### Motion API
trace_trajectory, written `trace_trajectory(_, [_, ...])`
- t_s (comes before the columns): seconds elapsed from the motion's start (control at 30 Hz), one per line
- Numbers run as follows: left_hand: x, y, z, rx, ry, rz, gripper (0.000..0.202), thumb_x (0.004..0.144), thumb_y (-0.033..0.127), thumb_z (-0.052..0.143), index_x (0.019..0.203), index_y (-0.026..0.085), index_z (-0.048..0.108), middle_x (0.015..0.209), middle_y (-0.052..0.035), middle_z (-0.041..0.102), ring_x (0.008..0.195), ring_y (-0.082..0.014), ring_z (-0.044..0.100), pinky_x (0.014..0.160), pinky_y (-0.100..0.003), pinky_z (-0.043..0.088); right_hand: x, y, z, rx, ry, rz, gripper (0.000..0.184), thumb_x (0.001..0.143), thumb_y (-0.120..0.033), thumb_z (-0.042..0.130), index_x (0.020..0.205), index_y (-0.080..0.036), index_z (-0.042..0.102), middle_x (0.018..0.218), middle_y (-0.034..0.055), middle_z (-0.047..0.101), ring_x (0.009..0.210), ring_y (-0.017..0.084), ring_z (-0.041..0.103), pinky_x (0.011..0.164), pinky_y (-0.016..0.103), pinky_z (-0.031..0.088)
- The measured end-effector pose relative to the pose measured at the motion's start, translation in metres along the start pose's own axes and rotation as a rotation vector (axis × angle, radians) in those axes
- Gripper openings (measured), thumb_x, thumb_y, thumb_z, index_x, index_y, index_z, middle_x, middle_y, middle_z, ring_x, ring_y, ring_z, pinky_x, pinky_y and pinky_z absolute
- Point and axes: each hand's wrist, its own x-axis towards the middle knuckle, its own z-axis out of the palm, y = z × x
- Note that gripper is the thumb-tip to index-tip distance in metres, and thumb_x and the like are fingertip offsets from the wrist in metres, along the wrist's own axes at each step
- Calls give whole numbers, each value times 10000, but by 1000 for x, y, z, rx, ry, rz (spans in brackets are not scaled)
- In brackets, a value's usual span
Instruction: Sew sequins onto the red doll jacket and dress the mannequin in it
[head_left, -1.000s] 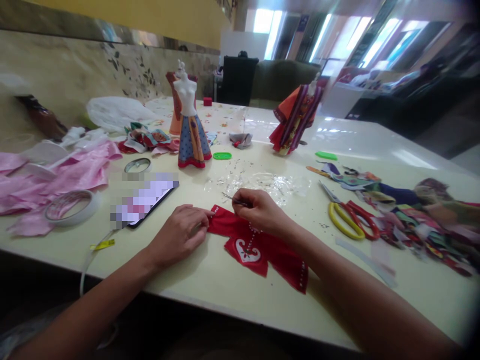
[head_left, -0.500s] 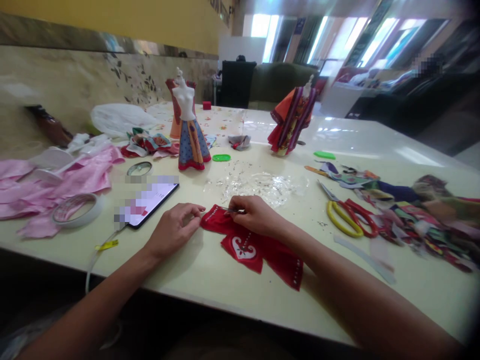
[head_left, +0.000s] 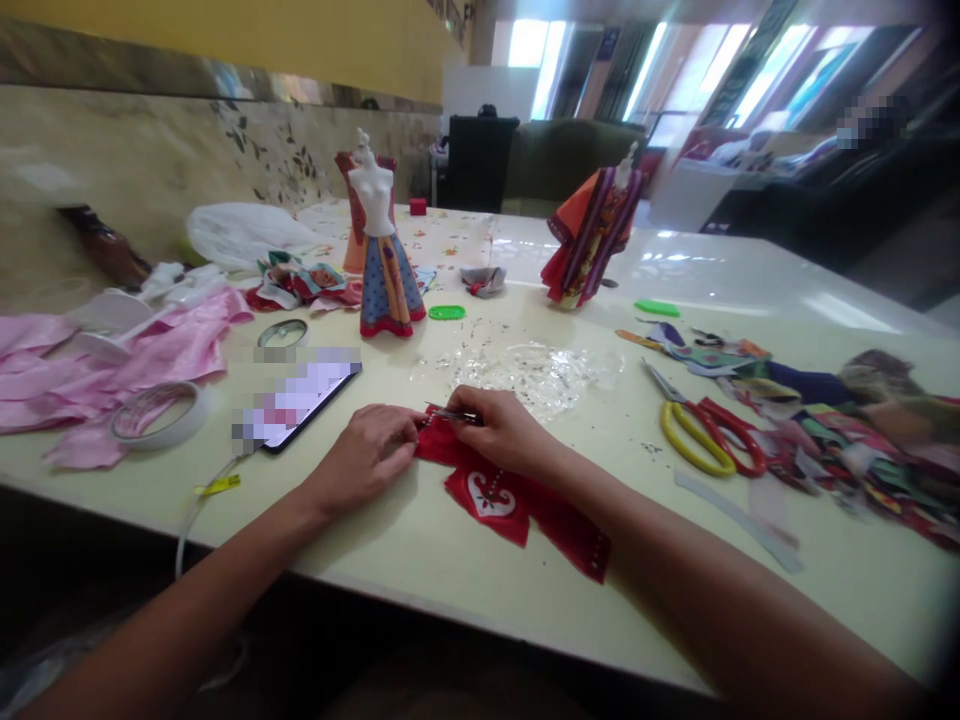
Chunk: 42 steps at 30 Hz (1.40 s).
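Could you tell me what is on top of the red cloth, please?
The red cloth bears a white heart motif. The left hand and right hand, holding a small metal tool, rest on its upper end, hiding the cloth beneath them.

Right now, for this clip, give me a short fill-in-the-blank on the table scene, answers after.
The left hand and right hand touch a ____ cloth piece.
The pointed metal tool is pinched by the ____ hand.
The scissors have one red handle and one ____ handle.
The roll of tape lies to the ____ of the phone in this view.

Answers: red; right; yellow; left.
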Motion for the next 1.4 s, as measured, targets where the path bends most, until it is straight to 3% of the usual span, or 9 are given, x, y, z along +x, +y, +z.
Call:
trace_trajectory(0.57, [0,1,0,19,-35,-47,91,864,181,481,825,200,561,1068,-25,700,982,-194,619,1041,-427,368,7,5,10,-46,-32,-47,168,729,-116,545,859,-215,583,802,-8,668,734,147,569,649,252,343])
trace_trajectory(0.73, [0,0,1,66,-55,-51,133,853,172,489,902,210,606,1128,-17,699,1086,-199,617,1093,-448,309,8,6,10,-134,-56,-56,211,752,-147,550,941,-222,605,842,9,693,758,162,588,654,254,340])
trace_trajectory(1.2, [0,0,3,122,-72,-96,418,816,174,492,1219,215,594,1179,-41,700,1079,-211,640,1152,-517,278,5,8,10,-386,-126,-175,255,776,-174,538,1019,-223,596,899,24,704,721,154,565,597,272,262])
trace_trajectory(1.4, [0,1,3,145,-83,-91,397,832,165,477,1205,210,603,1196,-45,692,1079,-202,643,1149,-511,294,3,8,9,-408,-138,-204,257,790,-176,528,1034,-232,588,964,10,712,776,158,597,584,278,244])
